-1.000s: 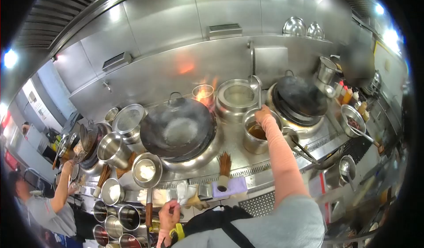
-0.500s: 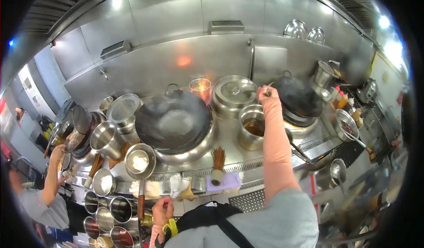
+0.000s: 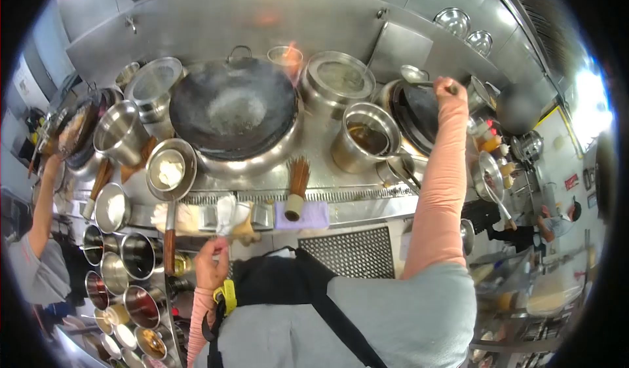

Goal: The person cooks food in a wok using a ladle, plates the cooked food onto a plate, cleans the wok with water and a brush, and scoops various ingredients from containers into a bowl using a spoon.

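Note:
My right hand [image 3: 451,89] is closed round the handle of a ladle [image 3: 414,74], whose bowl hangs above the back rim of the right wok [image 3: 418,104]. My forearm hides part of that wok. Low at the counter's front edge, my left hand [image 3: 211,264] has its fingers curled, with nothing visible in them. Close by it is the wooden handle of a strainer [image 3: 171,202], which holds a small bowl of white stuff [image 3: 170,171]. A large wok [image 3: 232,106] with shallow, steaming liquid sits on the middle burner. A steel pot [image 3: 364,139] of brown liquid stands before the right wok.
A bamboo brush [image 3: 297,186] rests by a purple cloth [image 3: 303,215] along the counter edge. Steel seasoning pots [image 3: 143,306] stand at lower left. A co-worker's arm [image 3: 44,204] reaches to another wok at left. A covered pot [image 3: 339,80] stands behind.
My right hand has carried the ladle right, from over the covered pot to the right wok's back rim. My view has tilted down and turned. My left hand remains low, fingers curled.

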Tool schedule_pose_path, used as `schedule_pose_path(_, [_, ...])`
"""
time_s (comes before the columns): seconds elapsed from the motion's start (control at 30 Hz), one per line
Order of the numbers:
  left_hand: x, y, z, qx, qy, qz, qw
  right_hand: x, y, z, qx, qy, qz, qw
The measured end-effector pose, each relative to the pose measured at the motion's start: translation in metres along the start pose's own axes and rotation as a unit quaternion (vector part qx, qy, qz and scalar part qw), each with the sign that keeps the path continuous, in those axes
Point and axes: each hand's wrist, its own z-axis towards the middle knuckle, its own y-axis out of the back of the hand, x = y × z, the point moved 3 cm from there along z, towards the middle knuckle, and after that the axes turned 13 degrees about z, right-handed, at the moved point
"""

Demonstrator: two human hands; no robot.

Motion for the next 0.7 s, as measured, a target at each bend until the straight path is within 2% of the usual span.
schedule_pose_path(0.07, [0.005, -0.002, -0.003, 0.019, 0.002, -0.010, 1.000, 0.008, 0.009, -0.014, 0.014, 0.084, -0.116, 0.990])
schedule_pose_path(0.13, [0.009, -0.005, -0.003, 0.033, 0.015, -0.007, 0.999, 0.028, 0.027, -0.004, -0.092, 0.086, -0.040, 0.991])
schedule_pose_path(0.23, [0.008, -0.007, 0.002, 0.030, 0.022, 0.002, 0.999, 0.030, 0.050, -0.022, -0.097, 0.014, -0.083, 0.992])
schedule_pose_path(0.27, [0.007, -0.007, 0.006, 0.026, 0.021, 0.006, 0.999, 0.026, 0.050, -0.032, -0.150, 0.026, -0.147, 0.977])
schedule_pose_path(0.37, [0.034, -0.017, 0.015, -0.016, 0.024, 0.084, 0.996, 0.016, 0.052, -0.067, -0.166, -0.026, -0.214, 0.962])
schedule_pose_path(0.4, [0.050, -0.022, 0.019, -0.019, 0.019, 0.087, 0.996, 0.024, 0.057, -0.064, -0.223, -0.077, -0.247, 0.940])
schedule_pose_path(0.5, [0.044, -0.025, 0.040, -0.051, -0.085, 0.191, 0.977, 0.021, 0.055, -0.088, -0.225, 0.036, -0.447, 0.865])
schedule_pose_path(0.53, [0.052, -0.031, 0.045, -0.041, -0.084, 0.191, 0.977, 0.021, 0.052, -0.094, -0.238, 0.031, -0.502, 0.831])
schedule_pose_path(0.63, [0.077, -0.051, 0.059, -0.031, -0.103, 0.247, 0.963, 0.020, 0.028, -0.120, -0.171, 0.081, -0.725, 0.663])
schedule_pose_path(0.67, [0.090, -0.059, 0.063, -0.009, -0.099, 0.252, 0.963, 0.015, 0.021, -0.132, -0.174, 0.118, -0.748, 0.629])
schedule_pose_path(0.7, [0.092, -0.064, 0.066, 0.014, -0.084, 0.259, 0.962, 0.003, 0.015, -0.150, -0.143, 0.179, -0.734, 0.640])
